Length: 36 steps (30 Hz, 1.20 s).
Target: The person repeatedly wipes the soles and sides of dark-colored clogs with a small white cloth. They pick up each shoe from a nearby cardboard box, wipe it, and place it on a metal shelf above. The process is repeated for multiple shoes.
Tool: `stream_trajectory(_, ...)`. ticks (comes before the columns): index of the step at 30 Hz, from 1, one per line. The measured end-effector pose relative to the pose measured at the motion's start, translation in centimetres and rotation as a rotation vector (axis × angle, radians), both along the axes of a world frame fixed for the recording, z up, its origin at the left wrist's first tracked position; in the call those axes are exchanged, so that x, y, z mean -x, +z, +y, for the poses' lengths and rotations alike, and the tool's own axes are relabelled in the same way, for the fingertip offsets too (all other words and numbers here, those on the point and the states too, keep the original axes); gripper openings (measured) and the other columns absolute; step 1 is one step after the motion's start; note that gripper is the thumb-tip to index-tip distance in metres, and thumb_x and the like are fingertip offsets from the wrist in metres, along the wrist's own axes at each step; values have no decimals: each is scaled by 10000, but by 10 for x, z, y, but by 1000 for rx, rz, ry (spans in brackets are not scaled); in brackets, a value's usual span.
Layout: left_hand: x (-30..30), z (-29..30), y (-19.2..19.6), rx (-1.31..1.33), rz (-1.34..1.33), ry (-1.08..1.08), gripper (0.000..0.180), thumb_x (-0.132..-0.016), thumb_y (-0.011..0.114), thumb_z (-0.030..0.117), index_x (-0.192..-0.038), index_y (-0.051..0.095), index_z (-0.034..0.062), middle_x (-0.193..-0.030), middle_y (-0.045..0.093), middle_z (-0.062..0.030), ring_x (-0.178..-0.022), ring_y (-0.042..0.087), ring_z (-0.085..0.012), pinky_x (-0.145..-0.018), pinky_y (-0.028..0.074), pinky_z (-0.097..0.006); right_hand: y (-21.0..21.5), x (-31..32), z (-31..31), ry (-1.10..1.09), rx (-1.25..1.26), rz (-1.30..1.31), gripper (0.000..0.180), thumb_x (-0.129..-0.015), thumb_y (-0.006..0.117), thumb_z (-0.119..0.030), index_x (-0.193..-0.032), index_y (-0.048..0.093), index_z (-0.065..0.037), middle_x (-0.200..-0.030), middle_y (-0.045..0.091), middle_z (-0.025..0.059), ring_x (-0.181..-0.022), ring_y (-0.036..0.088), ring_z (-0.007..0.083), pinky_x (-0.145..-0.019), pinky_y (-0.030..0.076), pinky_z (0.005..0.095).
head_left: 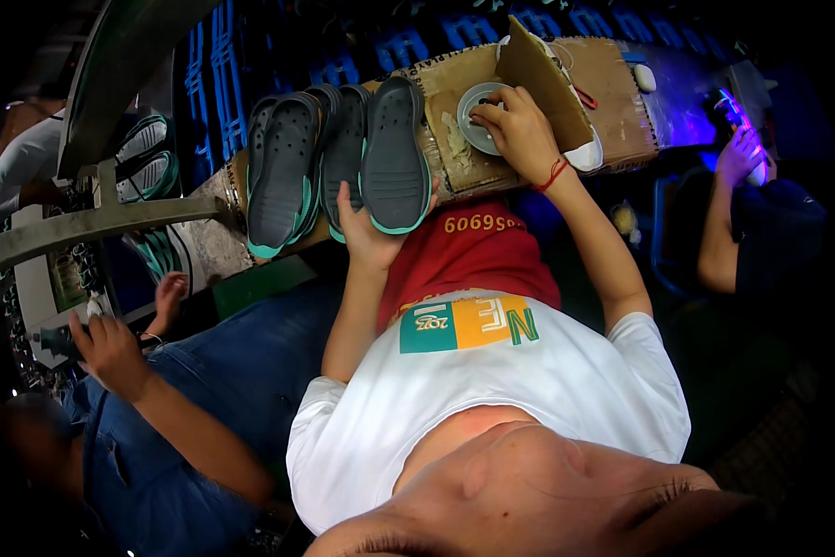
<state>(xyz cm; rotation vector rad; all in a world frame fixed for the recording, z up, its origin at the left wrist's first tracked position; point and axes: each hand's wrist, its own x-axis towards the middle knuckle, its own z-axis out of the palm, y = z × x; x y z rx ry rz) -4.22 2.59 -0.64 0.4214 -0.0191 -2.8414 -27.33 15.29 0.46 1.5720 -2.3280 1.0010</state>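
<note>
Mid-step, it seems: left hand (369,237) grasps the dark clog (394,153) at 12 o'clock on the cardboard-covered tabletop (621,84); right hand (519,130) — fingers curled — presses into a round tin (480,116) at 1 o'clock. Next move likely needs a steady clog.

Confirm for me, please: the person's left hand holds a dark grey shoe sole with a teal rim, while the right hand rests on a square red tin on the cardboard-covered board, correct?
Not quite. In the head view the right hand rests on a round silvery tin, not a square red one. The rest stands: the left hand holds the dark grey shoe sole with a teal rim, and the tin sits on the cardboard-covered board.
</note>
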Motion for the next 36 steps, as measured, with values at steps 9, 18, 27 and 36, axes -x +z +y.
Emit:
stream_trajectory(9,2,-12,12,836,-131,74,707,-888,604,272,-1479,284,53,-1379,467,-136,-1230,510,-283,-1033,431,-449,31,-3,17,-28,59,-263,123,-858,670,-145,-933,732,-71,-888,651,97,-856,602,273,-757,491,347)
stream_trajectory(18,7,-10,43,1411,-190,59,540,-674,833,57,-1152,588,-4,-1062,653,-77,-981,631,-187,-884,497,-328,46,-27,25,284,131,-401,147,-853,678,-142,-958,735,-57,-876,640,89,-849,601,257,-742,490,330)
stream_trajectory(27,6,-4,54,1525,-203,77,687,-664,846,105,-1258,516,5,-1168,617,-96,-1070,597,-195,-957,463,-346,56,-26,24,414,99,-120,159,-801,708,-90,-960,715,-82,-943,617,97,-883,581,274,-735,489,361)
stream_trajectory(36,20,-8,44,1774,-42,114,918,-692,814,426,-1419,330,140,-1460,419,-90,-1388,351,-239,-1209,13,-433,45,-15,31,488,63,-632,102,-863,673,-106,-922,735,-51,-931,674,83,-876,619,230,-783,484,328)
